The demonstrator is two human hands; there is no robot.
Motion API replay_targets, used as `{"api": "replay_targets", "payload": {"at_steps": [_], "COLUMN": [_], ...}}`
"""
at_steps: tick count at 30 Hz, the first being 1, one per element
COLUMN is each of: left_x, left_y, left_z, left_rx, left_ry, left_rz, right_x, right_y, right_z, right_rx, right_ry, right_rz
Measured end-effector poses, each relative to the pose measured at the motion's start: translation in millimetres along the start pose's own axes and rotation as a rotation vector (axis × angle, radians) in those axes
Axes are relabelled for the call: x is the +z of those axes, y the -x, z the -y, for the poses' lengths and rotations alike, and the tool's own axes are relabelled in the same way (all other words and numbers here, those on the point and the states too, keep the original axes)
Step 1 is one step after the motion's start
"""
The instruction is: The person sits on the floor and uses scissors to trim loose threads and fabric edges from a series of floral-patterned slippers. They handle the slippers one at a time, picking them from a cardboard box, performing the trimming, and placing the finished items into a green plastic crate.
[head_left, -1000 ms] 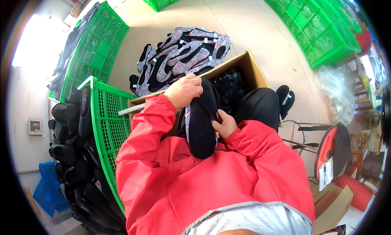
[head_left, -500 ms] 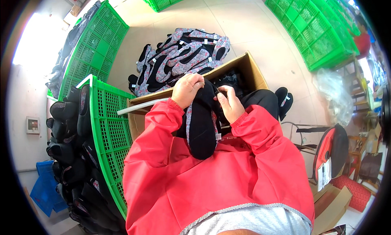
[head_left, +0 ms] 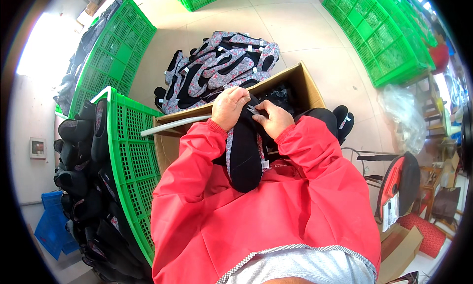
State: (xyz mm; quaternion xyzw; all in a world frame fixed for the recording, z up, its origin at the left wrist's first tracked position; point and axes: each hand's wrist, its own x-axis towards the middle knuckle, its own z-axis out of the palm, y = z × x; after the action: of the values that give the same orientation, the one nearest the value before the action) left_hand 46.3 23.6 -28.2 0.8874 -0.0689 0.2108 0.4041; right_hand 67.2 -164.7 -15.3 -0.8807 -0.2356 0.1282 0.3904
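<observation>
Black fabric with floral-patterned edges makes up the slipper [head_left: 245,161], lying lengthwise over the person's lap at the centre, its near end against the red jacket [head_left: 261,212] and its far end between the two hands. A small white label [head_left: 265,164] sticks out on its right side.

The step in hand looks like fine finishing, perhaps trimming a loose thread, at the slipper's far end. As a judgement, the next move calls for the left hand to keep the cloth steady and slightly taut while the right brings its tool exactly to the spot, without nicking the fabric.

The left hand [head_left: 230,106] comes in from the near left, wrist bent inward, its fingers closed in a pinch on the slipper's far end. The right hand [head_left: 273,119] reaches from the near right, pointing left and far, thumb and fingers closed around a small silvery tool [head_left: 252,108], probably snips; whether its blades are apart is too small to tell. Both elbows are bent.

Just beyond the hands stands an open cardboard box [head_left: 310,84]; farther off lies a heap of floral slippers [head_left: 217,69].
</observation>
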Motion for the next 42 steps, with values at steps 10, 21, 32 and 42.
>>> {"api": "replay_targets", "payload": {"at_steps": [10, 21, 32, 42], "left_x": [-6, 0, -68, -28], "left_y": [-5, -47, 88, 201], "left_z": [-9, -4, -82, -125], "left_rx": [-0.034, 0.041, -0.039, -0.605], "left_ry": [-0.034, -0.187, -0.076, -0.012], "left_rz": [0.049, 0.099, 0.272, -0.178], "right_x": [4, 43, 40, 24], "right_y": [0, 25, 32, 40], "right_z": [-6, -42, -47, 9], "right_rx": [-0.047, 0.053, -0.031, -0.317], "right_ry": [-0.087, -0.837, -0.716, -0.896], "right_rz": [-0.037, -0.071, -0.116, 0.306]}}
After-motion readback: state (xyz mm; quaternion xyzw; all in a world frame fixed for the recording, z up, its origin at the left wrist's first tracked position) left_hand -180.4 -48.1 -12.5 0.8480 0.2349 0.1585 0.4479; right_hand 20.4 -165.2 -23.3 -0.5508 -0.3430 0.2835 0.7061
